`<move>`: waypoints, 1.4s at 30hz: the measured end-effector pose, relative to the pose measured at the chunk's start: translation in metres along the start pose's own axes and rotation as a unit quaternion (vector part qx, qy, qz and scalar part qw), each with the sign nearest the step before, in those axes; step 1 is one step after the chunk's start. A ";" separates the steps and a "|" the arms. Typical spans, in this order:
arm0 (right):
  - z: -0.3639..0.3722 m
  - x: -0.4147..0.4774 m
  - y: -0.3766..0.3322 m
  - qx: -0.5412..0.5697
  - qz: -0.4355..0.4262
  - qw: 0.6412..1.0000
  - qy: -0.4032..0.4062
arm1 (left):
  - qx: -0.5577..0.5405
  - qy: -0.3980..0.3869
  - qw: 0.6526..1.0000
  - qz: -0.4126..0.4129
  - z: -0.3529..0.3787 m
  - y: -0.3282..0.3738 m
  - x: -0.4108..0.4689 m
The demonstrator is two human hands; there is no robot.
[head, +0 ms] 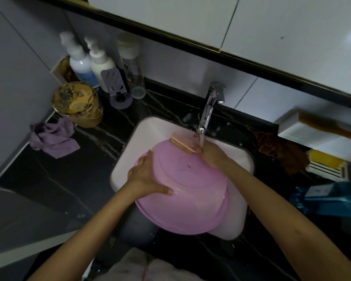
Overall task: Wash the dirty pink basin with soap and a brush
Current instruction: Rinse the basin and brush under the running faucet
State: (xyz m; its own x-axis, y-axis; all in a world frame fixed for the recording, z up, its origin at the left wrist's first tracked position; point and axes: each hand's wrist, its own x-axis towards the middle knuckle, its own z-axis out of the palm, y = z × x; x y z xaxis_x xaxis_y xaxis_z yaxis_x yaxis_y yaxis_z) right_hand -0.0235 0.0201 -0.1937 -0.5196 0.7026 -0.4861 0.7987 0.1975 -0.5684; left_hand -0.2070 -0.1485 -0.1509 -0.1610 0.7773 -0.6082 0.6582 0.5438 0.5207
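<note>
Pink basin sits bottom-up and tilted in the white sink, with its near rim hanging over the sink's front edge. Left hand lies flat on the basin's left wall, fingers fairly straight, thumb along the lower rim — bracing, not gripping. Right hand is closed round one end of the pink brush, bristles down on the basin's far edge, right under the tap. Water runs onto that hand and the brush. My read of the step: scrubbing the outside with a wet brush. I see no suds, so soap is probably not on yet, though the blur makes that hard to call. Yellow block on the white rack at the right of the surface could be soap — can't tell. Next move needs firm counter-pressure from the left hand so the basin doesn't slide, strokes from far edge to near rim, then a flip for the inside
</note>
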 end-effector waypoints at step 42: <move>-0.026 -0.124 0.074 0.075 0.164 0.983 0.037 | 0.003 0.020 1.000 0.009 0.003 -0.003 0.004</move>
State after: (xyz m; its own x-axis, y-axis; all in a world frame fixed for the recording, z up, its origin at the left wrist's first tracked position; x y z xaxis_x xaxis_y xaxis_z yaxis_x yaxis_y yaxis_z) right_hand 0.1080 -0.0347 -0.1590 -0.2131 0.7608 -0.6130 0.8628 -0.1478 -0.4835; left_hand -0.2073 -0.1476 -0.1564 -0.1785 0.7990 -0.5743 0.6660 0.5277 0.5272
